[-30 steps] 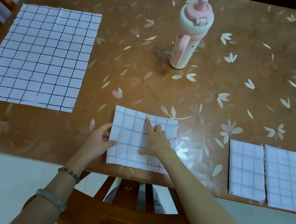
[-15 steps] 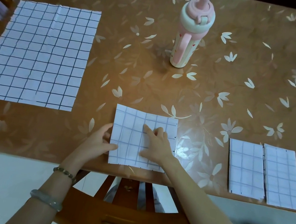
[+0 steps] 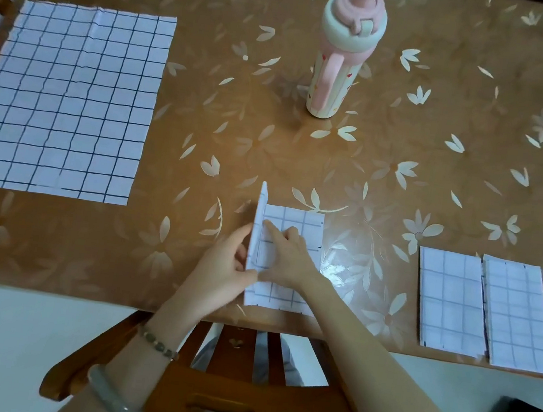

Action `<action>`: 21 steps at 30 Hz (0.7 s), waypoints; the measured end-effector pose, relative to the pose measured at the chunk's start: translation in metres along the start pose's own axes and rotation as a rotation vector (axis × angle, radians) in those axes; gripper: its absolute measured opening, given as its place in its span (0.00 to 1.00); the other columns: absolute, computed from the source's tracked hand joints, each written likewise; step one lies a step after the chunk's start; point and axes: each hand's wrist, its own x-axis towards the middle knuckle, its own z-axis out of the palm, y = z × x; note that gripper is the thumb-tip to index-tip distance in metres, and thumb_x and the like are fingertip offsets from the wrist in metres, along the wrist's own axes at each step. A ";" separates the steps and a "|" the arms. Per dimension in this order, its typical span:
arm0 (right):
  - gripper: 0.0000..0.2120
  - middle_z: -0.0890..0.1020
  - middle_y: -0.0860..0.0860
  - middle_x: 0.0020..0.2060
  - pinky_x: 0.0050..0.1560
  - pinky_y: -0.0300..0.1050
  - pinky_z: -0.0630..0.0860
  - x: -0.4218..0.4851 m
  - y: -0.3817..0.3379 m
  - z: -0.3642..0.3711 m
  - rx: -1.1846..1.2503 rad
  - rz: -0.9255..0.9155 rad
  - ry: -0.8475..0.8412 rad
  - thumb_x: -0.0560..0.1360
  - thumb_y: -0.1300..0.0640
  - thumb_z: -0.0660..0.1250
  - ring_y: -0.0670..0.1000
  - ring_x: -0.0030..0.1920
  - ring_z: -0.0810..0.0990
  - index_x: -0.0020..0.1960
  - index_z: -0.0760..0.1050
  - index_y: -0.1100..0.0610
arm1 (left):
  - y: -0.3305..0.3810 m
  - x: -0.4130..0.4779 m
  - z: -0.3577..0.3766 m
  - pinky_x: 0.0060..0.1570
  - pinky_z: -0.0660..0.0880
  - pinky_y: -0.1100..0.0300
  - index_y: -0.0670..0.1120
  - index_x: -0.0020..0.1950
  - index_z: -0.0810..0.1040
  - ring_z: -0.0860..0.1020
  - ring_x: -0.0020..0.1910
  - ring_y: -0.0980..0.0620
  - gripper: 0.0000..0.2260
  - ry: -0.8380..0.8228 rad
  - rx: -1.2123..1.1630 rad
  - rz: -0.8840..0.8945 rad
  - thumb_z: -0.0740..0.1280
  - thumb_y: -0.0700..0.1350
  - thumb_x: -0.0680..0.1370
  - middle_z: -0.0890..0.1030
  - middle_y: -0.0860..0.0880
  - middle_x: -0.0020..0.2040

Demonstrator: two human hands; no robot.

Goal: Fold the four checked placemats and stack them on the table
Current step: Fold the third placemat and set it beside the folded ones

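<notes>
White checked cloth placemat (image 3: pixel 299 221), lower centre, is pinched by the left hand (image 3: pixel 220 268) and pressed by the flat right hand (image 3: pixel 287 259).

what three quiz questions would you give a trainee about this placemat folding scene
1. True or false: the two folded placemats at the right lie side by side, not stacked.
2. Which hand raises the flap of the middle placemat? A) left B) right C) neither
3. How many placemats lie fully unfolded?
Key: 1 true. 2 A: the left hand holds the flap up while the right hand presses the rest flat. 3 one, the unfolded placemat at the left.
</notes>
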 end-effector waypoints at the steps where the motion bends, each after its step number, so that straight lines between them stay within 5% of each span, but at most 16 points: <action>1: 0.47 0.66 0.52 0.54 0.60 0.48 0.69 0.000 0.003 -0.004 0.126 0.011 0.000 0.65 0.53 0.76 0.52 0.56 0.66 0.76 0.52 0.49 | 0.006 -0.001 0.007 0.35 0.74 0.68 0.56 0.77 0.56 0.77 0.42 0.55 0.35 0.024 0.023 0.031 0.68 0.39 0.75 0.73 0.53 0.51; 5: 0.19 0.79 0.52 0.44 0.57 0.49 0.76 -0.018 0.023 -0.023 0.823 0.129 0.193 0.73 0.64 0.68 0.50 0.47 0.77 0.62 0.74 0.56 | 0.026 0.003 0.039 0.45 0.79 0.63 0.53 0.78 0.53 0.77 0.53 0.54 0.35 0.051 0.101 0.096 0.67 0.41 0.77 0.68 0.50 0.63; 8: 0.05 0.81 0.52 0.38 0.46 0.45 0.78 -0.036 0.037 -0.037 1.032 0.218 0.373 0.75 0.63 0.66 0.51 0.40 0.79 0.48 0.80 0.58 | 0.035 0.012 0.067 0.55 0.76 0.56 0.48 0.78 0.52 0.76 0.59 0.47 0.34 0.023 0.190 0.123 0.66 0.42 0.77 0.65 0.46 0.67; 15: 0.06 0.81 0.53 0.31 0.37 0.42 0.80 -0.047 0.046 -0.036 1.082 0.317 0.357 0.75 0.61 0.67 0.50 0.35 0.80 0.41 0.80 0.63 | 0.038 0.033 0.112 0.54 0.71 0.61 0.43 0.75 0.57 0.74 0.60 0.47 0.29 -0.015 0.295 0.141 0.66 0.41 0.77 0.67 0.45 0.64; 21: 0.09 0.84 0.52 0.38 0.49 0.52 0.81 -0.033 0.059 -0.023 0.804 0.430 0.453 0.69 0.66 0.66 0.55 0.41 0.84 0.40 0.80 0.53 | 0.011 0.040 0.098 0.61 0.68 0.59 0.45 0.74 0.62 0.70 0.65 0.49 0.26 -0.035 0.256 0.236 0.65 0.48 0.79 0.69 0.47 0.65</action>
